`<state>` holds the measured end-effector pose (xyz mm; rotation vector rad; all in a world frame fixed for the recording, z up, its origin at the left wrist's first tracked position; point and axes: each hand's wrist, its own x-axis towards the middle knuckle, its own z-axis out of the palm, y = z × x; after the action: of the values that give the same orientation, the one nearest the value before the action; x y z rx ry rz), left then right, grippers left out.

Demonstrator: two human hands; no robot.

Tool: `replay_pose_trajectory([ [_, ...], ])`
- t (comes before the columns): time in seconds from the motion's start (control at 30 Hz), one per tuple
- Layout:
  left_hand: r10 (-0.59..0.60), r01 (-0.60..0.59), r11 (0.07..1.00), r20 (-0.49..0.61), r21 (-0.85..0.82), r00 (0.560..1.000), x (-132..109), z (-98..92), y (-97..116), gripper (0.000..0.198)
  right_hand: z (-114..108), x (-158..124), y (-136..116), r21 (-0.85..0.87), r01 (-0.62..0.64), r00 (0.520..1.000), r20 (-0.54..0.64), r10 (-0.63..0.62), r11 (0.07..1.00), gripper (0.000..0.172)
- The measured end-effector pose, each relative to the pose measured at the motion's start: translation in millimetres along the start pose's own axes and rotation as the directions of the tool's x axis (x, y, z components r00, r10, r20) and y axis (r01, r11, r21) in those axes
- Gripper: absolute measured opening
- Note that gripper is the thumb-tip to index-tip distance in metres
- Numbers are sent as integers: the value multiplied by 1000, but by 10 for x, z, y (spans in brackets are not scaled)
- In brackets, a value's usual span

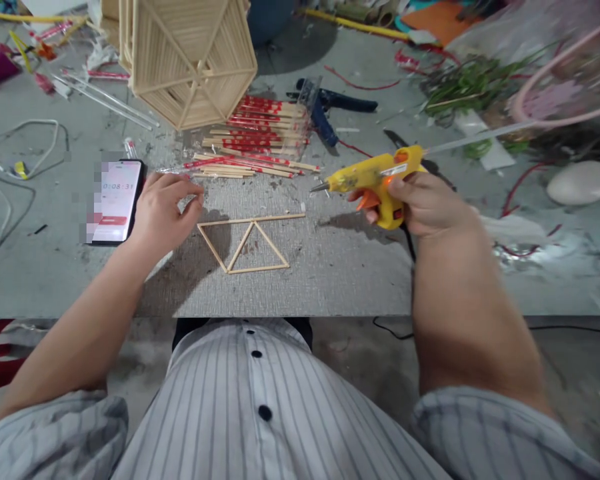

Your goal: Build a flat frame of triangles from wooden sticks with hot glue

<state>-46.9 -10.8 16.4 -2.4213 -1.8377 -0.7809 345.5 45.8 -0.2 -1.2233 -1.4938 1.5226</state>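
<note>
My right hand [420,203] is wrapped round the handle of a yellow hot glue gun [370,175] with an orange trigger. The gun's metal nozzle points left, held above the table, and a clear glue stick [480,138] juts from its back. My left hand [167,208] hovers between the phone and the sticks, fingers bent, with a gap between thumb and forefinger and nothing visible in it. Between my hands lies a flat frame of thin wooden sticks [241,247]: two triangles sharing a side, with the top stick reaching out to the right.
Red-wrapped wooden chopsticks [265,133] lie behind the frame, beside blue-handled pliers [325,113]. A hexagonal stick structure [195,73] stands at the back. The phone [115,200] shows a timer. At right are a pink-rimmed basket [530,100], a white oval object [581,183] and cut greenery [470,87].
</note>
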Motion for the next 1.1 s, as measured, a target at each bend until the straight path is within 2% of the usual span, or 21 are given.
replay_pose_trajectory([
  [0.17, 40, -41, 998, -50, -38, 998, 8, 130, -12, 23, -80, 8, 95, -11, -59, 997, -58, 58, 998, 45],
  [0.43, -35, 36, 994, 17, -102, 999, -82, 180, -157, 23, -199, 95, 297, 13, -125, 991, -44, 126, 992, 31],
  [0.53, -76, 78, 990, 22, -116, 997, -78, 167, -227, 23, -219, 108, 272, 21, -166, 985, -38, 167, 986, 30],
  [0.73, -61, 67, 989, 49, -130, 997, -78, 170, -263, 23, -291, 84, 103, 29, -257, 966, -31, 258, 966, 34],
  [0.8, -62, 69, 988, 53, -140, 997, -78, 173, -262, 22, -324, 91, 79, 21, -333, 942, -42, 333, 943, 33],
  [0.9, -46, 54, 989, 60, -140, 997, -76, 171, -260, 21, -366, 130, 80, 2, -478, 873, -106, 475, 878, 27],
  [0.97, -44, 53, 989, 66, -136, 997, -75, 165, -257, 21, -380, 163, 78, -24, -540, 835, -134, 533, 841, 32],
  [1.1, -55, 65, 988, 70, -138, 996, -74, 153, -252, 23, -374, 217, 13, -97, -594, 803, -139, 580, 799, 44],
])
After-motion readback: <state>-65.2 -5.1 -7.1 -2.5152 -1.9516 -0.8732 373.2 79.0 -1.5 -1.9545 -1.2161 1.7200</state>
